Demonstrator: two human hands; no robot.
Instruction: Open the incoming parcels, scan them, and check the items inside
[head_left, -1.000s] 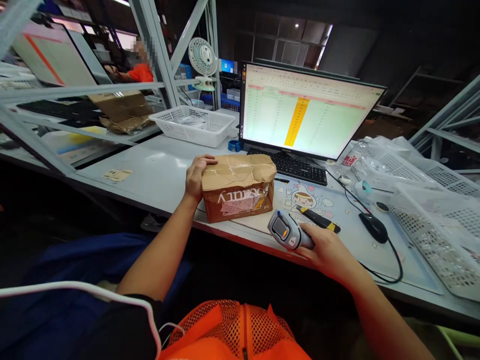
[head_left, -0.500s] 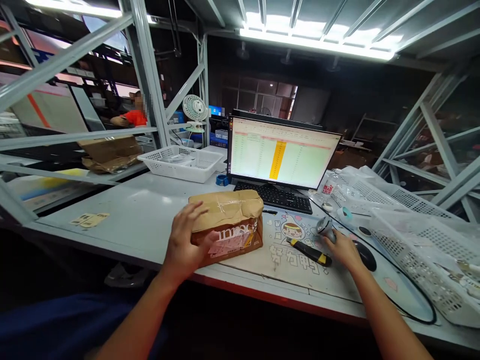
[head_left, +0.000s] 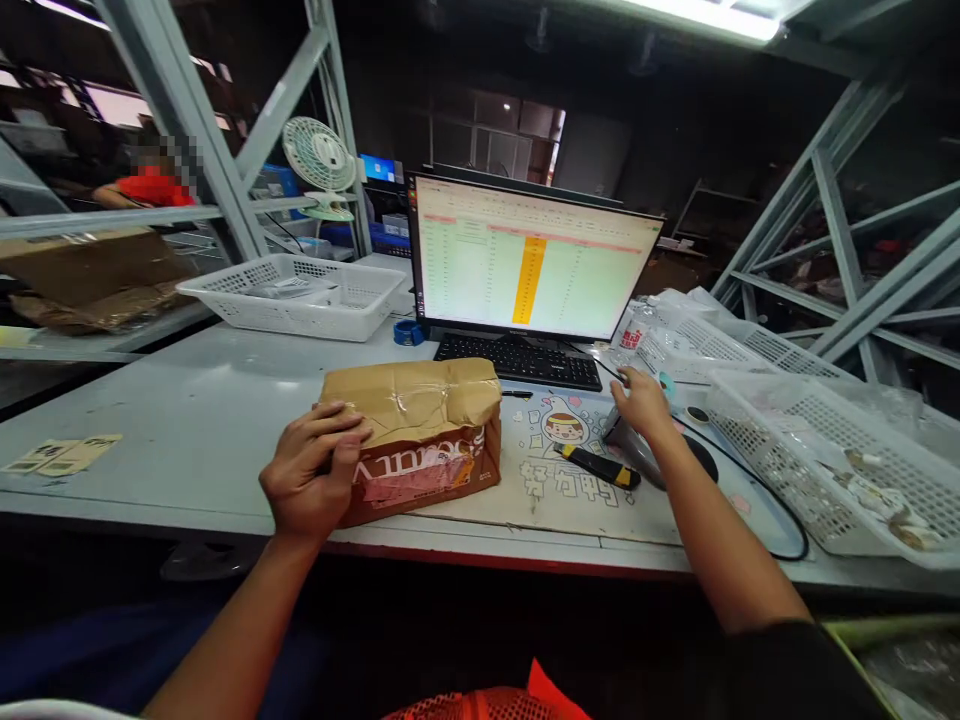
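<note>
A brown paper-wrapped package (head_left: 409, 395) with white lettering and tape stands near the desk's front edge. My left hand (head_left: 311, 470) grips its left end, fingers over the top and thumb on the front. My right hand (head_left: 643, 403) reaches past a grey handheld scanner (head_left: 634, 445), which lies below it on the desk. Its fingertips come together near the keyboard's right end; what they pinch, if anything, is hidden. A black-and-yellow box cutter (head_left: 598, 466) lies between the package and the scanner.
Behind the package are a keyboard (head_left: 517, 361) and a monitor (head_left: 532, 265) showing a spreadsheet. White baskets stand at left (head_left: 292, 300) and right (head_left: 810, 470). A black mouse (head_left: 701, 458) and a cable are at right. One person in red sits beyond the frame posts.
My left hand has closed onto the package's left end. My right hand has let go of the scanner, now lying on the desk, and moved farther back. The view has shifted.
</note>
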